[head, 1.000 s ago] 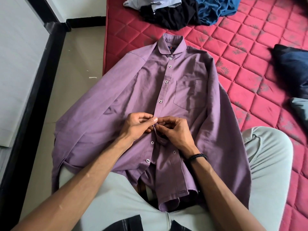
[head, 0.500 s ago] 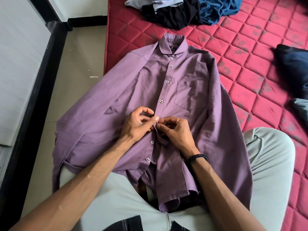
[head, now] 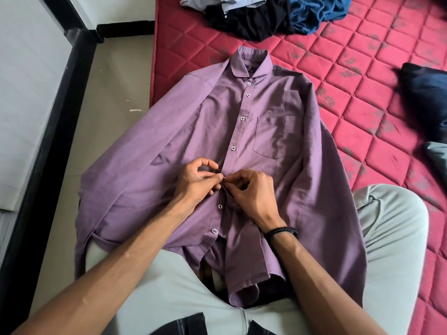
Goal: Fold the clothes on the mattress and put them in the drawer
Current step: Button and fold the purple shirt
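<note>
Fingers (head: 219, 176) of left hand (head: 196, 182) and right hand (head: 251, 192) pinched narrow on shirt (head: 193, 126) placket at a mid button. Spread face-up, collar on red mattress (head: 362, 97), one side hanging over the floor (head: 113, 88), tail across the lap. Could slip the button from its hole if cloth pulled unevenly; could drag overhanging side off mattress. Small tag inside collar, too small to read. More clothes (head: 254, 18) heaped beyond, unfolded.
</note>
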{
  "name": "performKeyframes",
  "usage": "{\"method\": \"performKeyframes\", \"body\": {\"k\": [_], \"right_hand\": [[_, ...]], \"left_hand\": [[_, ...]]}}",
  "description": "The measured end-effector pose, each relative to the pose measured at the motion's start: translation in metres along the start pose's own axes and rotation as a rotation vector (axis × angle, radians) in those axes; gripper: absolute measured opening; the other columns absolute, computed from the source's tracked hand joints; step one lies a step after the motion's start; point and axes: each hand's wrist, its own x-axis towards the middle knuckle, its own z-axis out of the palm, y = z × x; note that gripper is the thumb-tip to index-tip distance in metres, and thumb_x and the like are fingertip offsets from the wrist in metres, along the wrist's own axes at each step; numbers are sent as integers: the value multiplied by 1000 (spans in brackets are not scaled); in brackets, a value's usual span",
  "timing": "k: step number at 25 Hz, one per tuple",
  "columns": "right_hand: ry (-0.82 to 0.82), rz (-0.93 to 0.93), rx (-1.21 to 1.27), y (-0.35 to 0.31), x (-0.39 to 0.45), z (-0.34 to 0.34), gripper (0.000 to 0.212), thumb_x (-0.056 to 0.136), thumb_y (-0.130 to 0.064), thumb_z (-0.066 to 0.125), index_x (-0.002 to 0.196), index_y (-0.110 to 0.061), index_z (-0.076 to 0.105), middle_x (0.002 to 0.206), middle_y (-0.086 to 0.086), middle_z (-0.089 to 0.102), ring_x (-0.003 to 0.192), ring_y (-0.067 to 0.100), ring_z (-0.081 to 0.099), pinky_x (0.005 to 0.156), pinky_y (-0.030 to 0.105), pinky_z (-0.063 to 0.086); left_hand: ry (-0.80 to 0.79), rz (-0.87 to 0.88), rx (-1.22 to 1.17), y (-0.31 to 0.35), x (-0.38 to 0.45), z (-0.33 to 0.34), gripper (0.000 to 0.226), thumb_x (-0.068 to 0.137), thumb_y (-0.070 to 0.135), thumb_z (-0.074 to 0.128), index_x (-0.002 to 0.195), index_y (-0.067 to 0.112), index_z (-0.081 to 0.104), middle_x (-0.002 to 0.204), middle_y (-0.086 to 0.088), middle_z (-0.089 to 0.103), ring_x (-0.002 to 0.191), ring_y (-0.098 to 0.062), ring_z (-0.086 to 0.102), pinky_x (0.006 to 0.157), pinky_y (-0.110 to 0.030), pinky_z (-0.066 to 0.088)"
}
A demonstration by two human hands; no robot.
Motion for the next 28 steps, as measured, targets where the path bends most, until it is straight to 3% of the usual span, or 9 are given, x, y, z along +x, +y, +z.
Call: {"method": "performKeyframes", "body": {"k": [4,8,12,17,20,23,25,26,28], "right_hand": [[-14,11,13,-3,0,-1,7,84,-30,83,85,-23,81,64,-15,71,61,-2,68,62,13,52],[-28,142,96,1,5,-2,15,90,-33,75,82,-21,76,68,-10,74,65,1,71,67,27,59],[-100,130,133,8,9,-3,13,97,-26,63,86,-21,67,73,-5,73,66,7,66,70,36,57],[-184,87,103,11,12,-6,15,102,-26,55,89,-24,60,75,-6,69,66,8,60,75,45,57],[-192,126,155,5,11,-13,17,98,-38,60,90,-23,65,76,-3,73,68,11,67,76,52,60],[-227,39,38,-8,4,-38,29,84,-50,80,89,-23,70,76,-7,75,68,5,70,69,31,61],[-328,-49,-123,-13,-7,-52,33,74,-50,88,90,-25,72,77,-11,73,68,2,68,64,20,54],[-377,-82,-194,-12,-14,-55,29,74,-45,89,89,-26,73,76,-12,72,68,1,65,63,19,51],[-414,-127,-296,-8,-21,-54,15,79,-30,86,84,-26,73,70,-13,68,65,0,61,63,19,45]], "left_hand": [[-8,24,40,-1,1,0,28,90,-6,69,97,17,56,69,-6,68,47,-4,54,47,-17,43],[-72,274,248,1,0,-1,27,91,-2,67,106,15,52,75,0,67,52,-4,50,56,-19,44],[-81,499,423,9,-7,1,25,90,3,68,105,15,53,75,9,64,51,-10,49,57,-20,43],[-76,445,363,11,-9,-2,31,89,10,74,108,17,51,80,3,73,56,-14,55,62,-33,53],[4,433,418,14,-10,-2,28,87,17,78,105,19,56,77,6,71,58,-8,61,64,-31,55],[83,438,562,29,-15,-16,13,84,27,81,86,22,69,62,10,64,55,-1,58,59,-24,50],[-43,405,722,31,-34,-24,15,84,33,81,77,22,74,54,15,59,54,6,57,54,-11,41],[-116,396,797,28,-46,-25,15,84,35,80,78,23,76,57,14,62,59,6,59,57,-11,44],[-194,417,962,20,-62,-24,12,87,36,78,91,25,79,78,9,73,76,-4,66,75,-25,54]]}}
